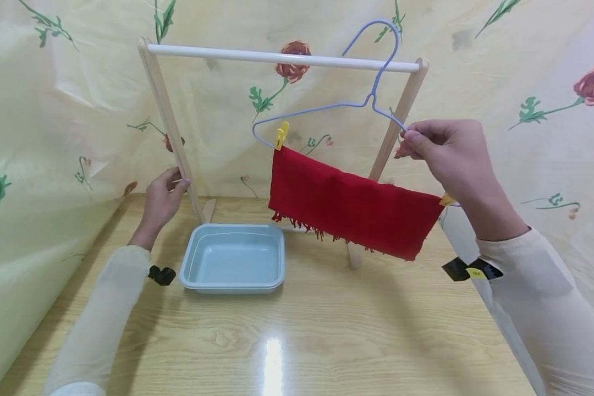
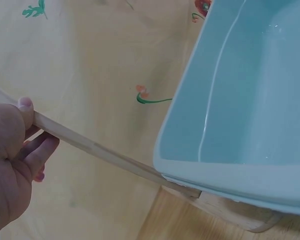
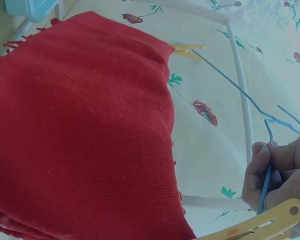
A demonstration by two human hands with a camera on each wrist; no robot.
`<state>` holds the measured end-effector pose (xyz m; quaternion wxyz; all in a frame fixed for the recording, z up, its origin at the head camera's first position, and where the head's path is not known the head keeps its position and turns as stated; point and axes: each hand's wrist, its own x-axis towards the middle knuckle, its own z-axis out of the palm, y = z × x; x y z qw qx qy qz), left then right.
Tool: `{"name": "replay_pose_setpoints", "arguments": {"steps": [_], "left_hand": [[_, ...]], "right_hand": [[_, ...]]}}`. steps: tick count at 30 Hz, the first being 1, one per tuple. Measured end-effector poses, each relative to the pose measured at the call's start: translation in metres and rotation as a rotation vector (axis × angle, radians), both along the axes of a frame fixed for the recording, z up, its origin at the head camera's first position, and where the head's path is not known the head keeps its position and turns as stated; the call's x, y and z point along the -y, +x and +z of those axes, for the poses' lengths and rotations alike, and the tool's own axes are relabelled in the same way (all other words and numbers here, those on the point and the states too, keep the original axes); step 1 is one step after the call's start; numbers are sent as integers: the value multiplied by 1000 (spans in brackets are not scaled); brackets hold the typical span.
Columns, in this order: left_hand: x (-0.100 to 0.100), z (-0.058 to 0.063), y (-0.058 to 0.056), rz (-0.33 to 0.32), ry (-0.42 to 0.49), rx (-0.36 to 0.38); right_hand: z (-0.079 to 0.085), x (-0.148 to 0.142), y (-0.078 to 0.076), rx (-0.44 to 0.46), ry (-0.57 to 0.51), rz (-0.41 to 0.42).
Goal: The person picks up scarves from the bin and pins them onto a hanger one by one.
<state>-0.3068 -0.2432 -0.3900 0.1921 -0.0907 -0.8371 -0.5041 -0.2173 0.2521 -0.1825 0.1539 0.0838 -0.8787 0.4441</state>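
Note:
My right hand [image 1: 447, 154] pinches the right shoulder of a blue wire hanger [image 1: 317, 110], whose hook rises just above the rack's white rail [image 1: 277, 56]. From the hanger hangs a red fringed cloth [image 1: 351, 203], tilted down to the right. A yellow clothespin [image 1: 281, 135] fixes its left corner; another yellow clothespin [image 3: 260, 225] shows large by my right hand in the right wrist view. My left hand [image 1: 162, 201] grips the left wooden post [image 1: 165, 110] of the rack between thumb and fingers, low down, left of the light blue basin [image 1: 232, 288].
The basin stands on the wood-grain table [image 1: 227, 341], close in front of the rack's left foot [image 1: 209, 211]. The rack's right post [image 1: 398, 118] passes behind the hanger and cloth. A flowered sheet [image 1: 218, 110] covers the back and sides.

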Motion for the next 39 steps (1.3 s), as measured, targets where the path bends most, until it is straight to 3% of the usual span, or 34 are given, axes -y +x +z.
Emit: {"name": "replay_pose_setpoints", "arguments": {"steps": [4, 15, 23, 34, 39], "left_hand": [[0, 0, 0, 0, 8, 10], [0, 0, 0, -1, -11, 9], [0, 1, -2, -4, -12, 0], [0, 1, -2, -9, -28, -5], [-1, 1, -2, -8, -38, -4]], "right_hand": [[4, 3, -6, 30, -54, 21], [11, 14, -21, 60, -67, 32], [16, 26, -33, 95, -83, -2], [7, 36, -49, 80, -7, -64], [0, 39, -53, 64, -33, -65]]}}
